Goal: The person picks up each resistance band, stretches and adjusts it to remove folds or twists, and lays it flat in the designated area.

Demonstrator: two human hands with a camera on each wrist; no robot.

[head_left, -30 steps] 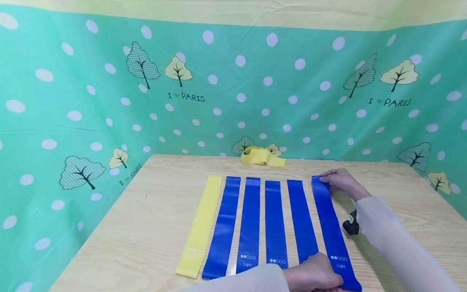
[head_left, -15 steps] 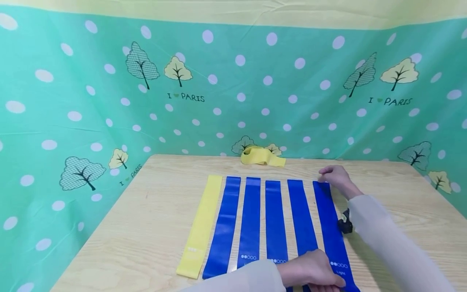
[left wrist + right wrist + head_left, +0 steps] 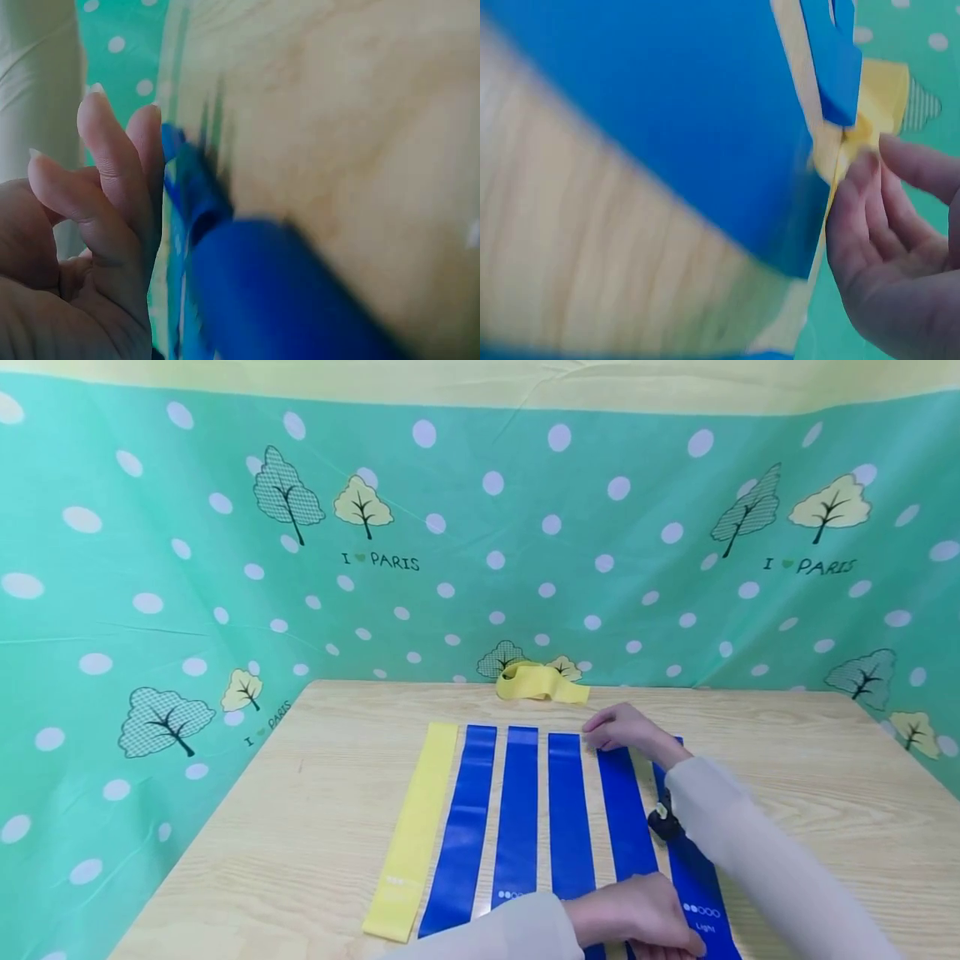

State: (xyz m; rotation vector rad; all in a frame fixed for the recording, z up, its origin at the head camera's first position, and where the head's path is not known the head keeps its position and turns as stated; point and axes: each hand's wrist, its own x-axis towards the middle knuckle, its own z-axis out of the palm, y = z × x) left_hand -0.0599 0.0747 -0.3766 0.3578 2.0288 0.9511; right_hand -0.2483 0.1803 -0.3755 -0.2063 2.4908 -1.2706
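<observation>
Several blue resistance bands lie flat and side by side on the table, with printed dots and "Light" on the rightmost blue band (image 3: 699,877). My right hand (image 3: 628,728) is at the far end of the second blue band from the right (image 3: 626,810). Its fingers are loosely bent in the right wrist view, pinching nothing. Near the front my left hand (image 3: 637,912) rests over the near ends, its fingertip at the rightmost band. In the left wrist view its fingers (image 3: 112,172) look relaxed beside the blue bands; any contact is unclear.
A flat yellow band (image 3: 412,835) lies left of the blue ones. Another yellow band (image 3: 540,682), loosely curled, sits at the back edge of the wooden table (image 3: 300,827). Behind hangs a green dotted cloth (image 3: 450,552). A small black device (image 3: 663,822) is on my right wrist.
My right hand let go of the rightmost blue band's far end and moved left to the neighbouring one. That far end slid slightly nearer. My left hand stayed about where it was.
</observation>
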